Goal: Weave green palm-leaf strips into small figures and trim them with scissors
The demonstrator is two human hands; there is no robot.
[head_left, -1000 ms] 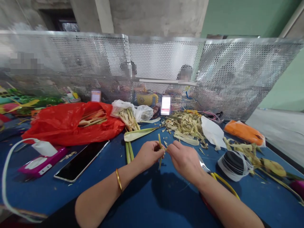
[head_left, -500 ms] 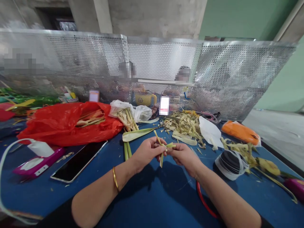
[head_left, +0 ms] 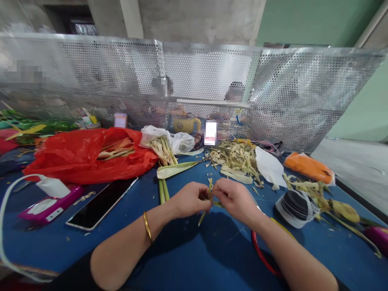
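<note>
Over the middle of the blue table, my left hand (head_left: 193,199) is closed in a pinch on a folded pale green leaf strip (head_left: 210,185). One end stands up between the hands and another hangs below my left fingers. My right hand (head_left: 233,197) is closed too, its thumb and fingertips pinching at the same strip beside my left fingers. The fingers hide the middle of the strip. A red curved handle (head_left: 257,252) lies under my right forearm. Beyond my left hand rests a long, wide leaf piece (head_left: 177,170), by a bundle of stalks (head_left: 164,151).
Left are a red plastic bag (head_left: 69,157), a dark phone (head_left: 103,204) and a purple power strip (head_left: 50,208). Leaf scraps (head_left: 238,157) are heaped ahead. At right are a spool of white cord (head_left: 295,208) and an orange packet (head_left: 309,167). A perforated metal screen (head_left: 206,68) stands behind.
My right hand has moved in and up against my left, turning its back upward over the strip. The strip's spread ends are now mostly covered by my fingers.
</note>
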